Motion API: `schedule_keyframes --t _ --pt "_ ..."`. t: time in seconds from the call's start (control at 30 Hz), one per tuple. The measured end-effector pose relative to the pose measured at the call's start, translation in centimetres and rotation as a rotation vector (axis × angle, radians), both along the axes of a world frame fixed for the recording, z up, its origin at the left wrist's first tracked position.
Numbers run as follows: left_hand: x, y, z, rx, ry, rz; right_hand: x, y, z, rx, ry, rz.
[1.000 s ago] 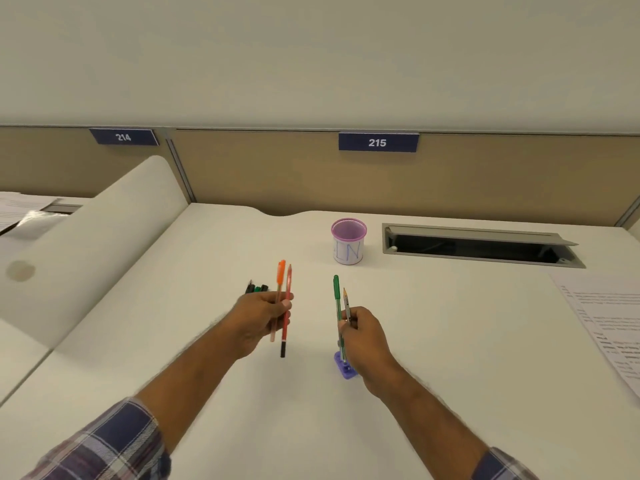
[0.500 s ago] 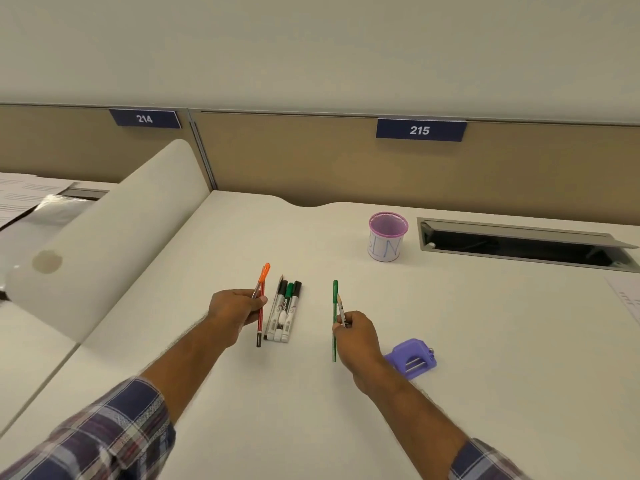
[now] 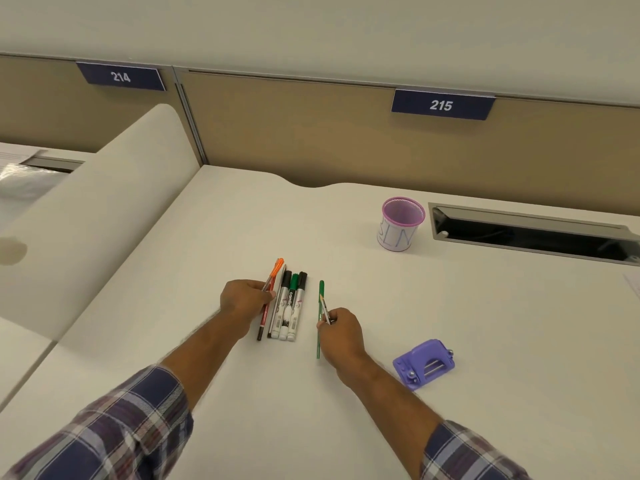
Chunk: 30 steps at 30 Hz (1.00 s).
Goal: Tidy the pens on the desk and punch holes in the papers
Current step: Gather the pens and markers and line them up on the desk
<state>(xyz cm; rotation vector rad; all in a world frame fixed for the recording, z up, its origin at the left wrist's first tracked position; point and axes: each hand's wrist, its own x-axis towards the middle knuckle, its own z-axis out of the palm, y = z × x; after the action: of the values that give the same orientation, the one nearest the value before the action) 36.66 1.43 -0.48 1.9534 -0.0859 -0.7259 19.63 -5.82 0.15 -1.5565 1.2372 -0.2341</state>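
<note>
right hand (image 3: 341, 332) hiding green pen (image 3: 320, 306) middle

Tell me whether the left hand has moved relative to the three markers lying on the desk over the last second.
Yes. The left hand was raised over the three markers, hiding most of them; now it sits low at their left side, its orange pen alongside them.

Two forearms show, bare from the wrist to well up the arm; each wears a plaid shirt sleeve pushed back toward the elbow. The left sleeve (image 3: 114, 427) is checked in navy blue, purple and white, crossed by thin pale lines, its cuff edge bunched and creased; the right sleeve (image 3: 471, 452) carries the same check, with less of it in view at the lower edge; the left hand (image 3: 244, 301) and right hand (image 3: 341, 336) are bare.
</note>
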Motion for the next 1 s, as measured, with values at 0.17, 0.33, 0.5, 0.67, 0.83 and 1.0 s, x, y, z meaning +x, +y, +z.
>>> schedule_keyframes --t 0.17,0.33,0.5,0.67,0.83,1.0 --pt "-0.2 -0.3 -0.5 0.023 -0.047 0.011 1.7 0.1 -0.7 -0.042 0.069 0.012" --pt "-0.3 -0.8 -0.5 0.002 -0.064 0.038 2.8 0.2 -0.7 -0.069 0.089 0.029" --pt "-0.5 -0.9 -0.5 0.028 -0.108 0.031 3.2 0.1 -0.9 -0.078 0.06 -0.011" --pt "-0.7 -0.5 -0.4 0.065 -0.175 0.011 2.5 0.0 -1.5 -0.129 0.046 -0.083" --pt "-0.4 -0.1 -0.3 0.057 -0.216 0.069 1.9 -0.2 -1.8 -0.2 0.067 -0.103" --pt "-0.2 0.4 -0.6 0.096 -0.258 0.083 1.2 -0.4 -1.7 -0.229 0.081 -0.076"
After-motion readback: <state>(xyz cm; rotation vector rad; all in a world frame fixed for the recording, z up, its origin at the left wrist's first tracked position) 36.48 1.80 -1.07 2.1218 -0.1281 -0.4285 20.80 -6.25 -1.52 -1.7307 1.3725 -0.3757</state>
